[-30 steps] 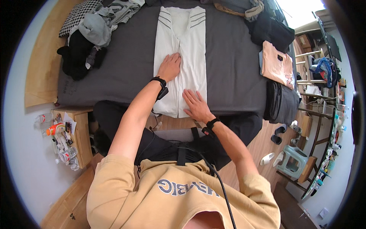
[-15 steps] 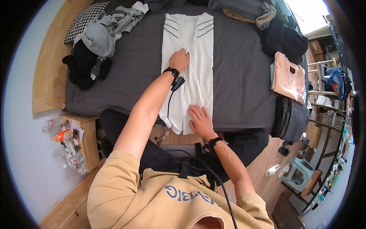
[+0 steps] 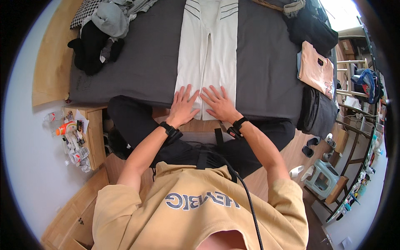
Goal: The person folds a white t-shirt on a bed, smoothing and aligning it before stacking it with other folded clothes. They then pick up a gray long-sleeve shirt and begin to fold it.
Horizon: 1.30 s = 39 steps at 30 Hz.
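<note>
White trousers [image 3: 210, 58] with dark slanting stripes near the far end lie lengthwise on a dark grey bed [image 3: 137, 62], their two legs side by side. The near ends of the legs reach over the bed's front edge. My left hand [image 3: 182, 107] lies palm down, fingers spread, on the left leg near its end. On the other leg rests my right hand [image 3: 220, 104], also flat with fingers apart. Neither hand grips the cloth. Each wrist wears a black strap with a small device.
At the bed's right side lie a folded peach T-shirt [image 3: 316, 68] and folded dark clothes [image 3: 316, 110]. Loose grey and black clothes [image 3: 109, 25] heap at the far left. A wooden cabinet [image 3: 95, 137] with bottles stands left; a blue-grey stool [image 3: 323, 178] is at right.
My left hand has come back from the middle of the trousers to their near end, beside my right hand, and its fingers have spread. The view has shifted nearer to me.
</note>
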Each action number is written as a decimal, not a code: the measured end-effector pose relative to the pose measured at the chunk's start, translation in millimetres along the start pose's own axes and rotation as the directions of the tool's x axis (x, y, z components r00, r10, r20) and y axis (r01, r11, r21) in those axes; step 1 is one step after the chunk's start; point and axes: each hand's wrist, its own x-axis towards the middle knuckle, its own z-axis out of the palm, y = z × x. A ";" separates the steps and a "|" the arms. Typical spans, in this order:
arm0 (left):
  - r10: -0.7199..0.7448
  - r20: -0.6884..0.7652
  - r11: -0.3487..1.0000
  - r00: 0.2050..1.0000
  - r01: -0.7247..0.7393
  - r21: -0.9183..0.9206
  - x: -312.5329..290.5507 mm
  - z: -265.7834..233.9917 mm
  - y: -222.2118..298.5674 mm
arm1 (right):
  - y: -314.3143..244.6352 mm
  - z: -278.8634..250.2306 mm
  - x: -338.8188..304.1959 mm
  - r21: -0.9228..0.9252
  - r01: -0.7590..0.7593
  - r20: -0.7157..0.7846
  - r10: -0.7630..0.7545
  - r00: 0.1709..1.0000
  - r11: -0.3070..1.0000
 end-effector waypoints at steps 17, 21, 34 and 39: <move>0.240 0.051 0.892 0.970 -0.199 -0.406 -19.7 5.2 -36.1 | -28.6 7.4 9.4 -0.086 -0.210 -0.018 0.209 0.978 0.974; -0.442 -0.158 0.824 0.883 0.330 -0.461 -25.5 -5.1 -74.7 | -11.8 0.7 -21.9 0.155 -0.390 -0.100 0.407 0.908 0.908; -0.576 0.240 0.240 0.781 0.443 -0.864 -43.6 56.6 -61.9 | 13.7 31.8 -93.5 0.726 -0.599 0.115 0.799 0.590 0.337; -0.483 0.270 0.396 0.833 0.482 -0.782 -51.5 54.5 -64.4 | 12.5 36.3 -100.9 0.712 -0.665 0.308 0.750 0.585 0.227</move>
